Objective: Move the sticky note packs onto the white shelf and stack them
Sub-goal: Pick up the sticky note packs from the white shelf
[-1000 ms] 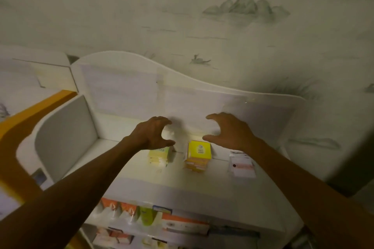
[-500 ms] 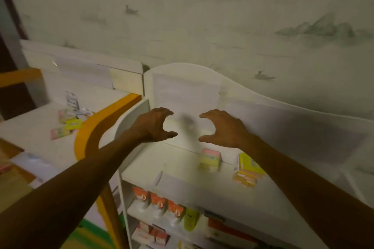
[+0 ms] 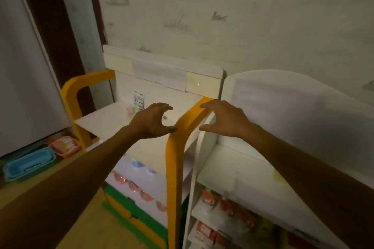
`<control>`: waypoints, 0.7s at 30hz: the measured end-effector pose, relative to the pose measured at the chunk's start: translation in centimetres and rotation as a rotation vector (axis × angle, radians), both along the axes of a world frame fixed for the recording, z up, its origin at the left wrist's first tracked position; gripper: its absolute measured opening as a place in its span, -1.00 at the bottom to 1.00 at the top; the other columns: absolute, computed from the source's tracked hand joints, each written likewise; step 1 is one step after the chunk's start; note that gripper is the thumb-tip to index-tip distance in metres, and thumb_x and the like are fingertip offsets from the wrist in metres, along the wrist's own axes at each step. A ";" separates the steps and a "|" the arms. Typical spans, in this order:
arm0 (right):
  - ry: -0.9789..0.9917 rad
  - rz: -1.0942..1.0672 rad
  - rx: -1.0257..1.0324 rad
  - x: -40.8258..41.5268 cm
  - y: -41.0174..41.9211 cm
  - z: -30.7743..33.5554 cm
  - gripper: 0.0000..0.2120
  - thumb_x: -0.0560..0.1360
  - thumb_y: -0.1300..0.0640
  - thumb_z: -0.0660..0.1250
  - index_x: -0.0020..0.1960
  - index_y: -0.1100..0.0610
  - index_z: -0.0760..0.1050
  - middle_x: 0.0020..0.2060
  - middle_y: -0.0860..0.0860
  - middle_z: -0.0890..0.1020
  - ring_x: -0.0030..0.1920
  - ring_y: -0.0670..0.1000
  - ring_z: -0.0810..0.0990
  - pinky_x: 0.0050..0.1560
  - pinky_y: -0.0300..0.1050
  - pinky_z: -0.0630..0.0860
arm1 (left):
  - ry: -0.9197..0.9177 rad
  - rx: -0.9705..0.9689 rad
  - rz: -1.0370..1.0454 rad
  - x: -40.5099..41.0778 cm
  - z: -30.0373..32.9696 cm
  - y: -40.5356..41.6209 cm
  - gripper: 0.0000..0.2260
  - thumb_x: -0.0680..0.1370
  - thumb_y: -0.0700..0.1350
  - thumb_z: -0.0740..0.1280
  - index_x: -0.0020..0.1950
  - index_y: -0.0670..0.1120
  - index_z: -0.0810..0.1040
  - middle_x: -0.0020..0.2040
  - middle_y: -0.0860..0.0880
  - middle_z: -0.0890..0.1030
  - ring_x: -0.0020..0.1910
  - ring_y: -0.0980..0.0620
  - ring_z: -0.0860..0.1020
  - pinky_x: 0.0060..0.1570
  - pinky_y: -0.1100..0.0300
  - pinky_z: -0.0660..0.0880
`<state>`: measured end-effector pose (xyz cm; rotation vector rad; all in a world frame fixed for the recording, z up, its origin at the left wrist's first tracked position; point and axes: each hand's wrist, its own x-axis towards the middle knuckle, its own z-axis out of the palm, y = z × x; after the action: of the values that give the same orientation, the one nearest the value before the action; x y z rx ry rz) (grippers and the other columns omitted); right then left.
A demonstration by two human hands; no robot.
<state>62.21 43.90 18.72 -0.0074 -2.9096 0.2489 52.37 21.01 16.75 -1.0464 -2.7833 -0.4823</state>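
My left hand (image 3: 152, 120) hovers over the top of the yellow-framed shelf (image 3: 105, 121), fingers spread and curved, holding nothing. Just beyond its fingers lie small pink and yellow sticky note packs (image 3: 133, 109), partly hidden by the hand, with a carded pack (image 3: 139, 99) leaning behind them. My right hand (image 3: 222, 119) floats empty over the yellow frame's right arch (image 3: 176, 147), fingers spread. The white shelf (image 3: 242, 166) stands to the right; my right forearm covers much of its top.
Lower tiers of both shelves hold orange and red packets (image 3: 228, 206). A blue basket (image 3: 28, 162) and a pink basket (image 3: 64, 145) sit on the floor at left. A papered wall rises behind the shelves.
The view has swung left from the white shelf to the yellow-framed one. Both hands travelled left with it, still empty; the stacked packs on the white shelf left the view.
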 end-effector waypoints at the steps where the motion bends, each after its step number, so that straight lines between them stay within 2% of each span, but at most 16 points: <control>1: 0.003 0.011 -0.008 -1.0 -1.4 0.0 -0.30 0.37 -0.28 0.41 0.44 -0.16 0.28 0.43 -0.11 0.34 0.43 0.00 0.29 0.29 0.08 0.40 | 0.001 0.001 0.021 -0.6 -0.3 -1.5 -0.31 0.42 0.26 0.38 0.46 0.02 0.29 0.49 0.00 0.31 0.45 -0.03 0.27 0.34 -0.02 0.33; 7: 0.014 0.066 0.029 -6.6 -8.5 -1.4 -0.30 0.40 -0.29 0.39 0.46 -0.13 0.26 0.43 -0.08 0.34 0.41 0.02 0.31 0.24 0.04 0.45 | -0.040 -0.034 0.142 -4.6 -2.4 -9.9 -0.28 0.40 0.32 0.36 0.46 0.04 0.29 0.48 0.02 0.31 0.44 -0.01 0.27 0.33 -0.05 0.37; 16: 0.000 0.139 -0.072 -17.9 -13.9 -4.0 -0.33 0.37 -0.30 0.40 0.40 -0.15 0.31 0.33 -0.10 0.41 0.30 0.00 0.39 0.08 -0.03 0.40 | -0.039 -0.080 0.220 -12.6 -4.5 -16.3 -0.30 0.45 0.29 0.32 0.48 0.00 0.26 0.51 0.00 0.26 0.48 -0.01 0.22 0.37 -0.03 0.35; 21: -0.017 0.113 -0.103 -25.7 -14.8 -4.8 -0.31 0.38 -0.29 0.40 0.43 -0.14 0.28 0.37 -0.11 0.39 0.34 0.01 0.37 0.15 -0.03 0.39 | -0.074 -0.140 0.240 -19.9 -5.1 -17.7 -0.30 0.45 0.29 0.32 0.48 -0.01 0.26 0.51 0.00 0.27 0.48 0.00 0.22 0.40 0.01 0.30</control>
<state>36.56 29.13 13.91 0.1387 -2.9142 0.4200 32.50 3.31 11.64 -0.7162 -2.9920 -0.3064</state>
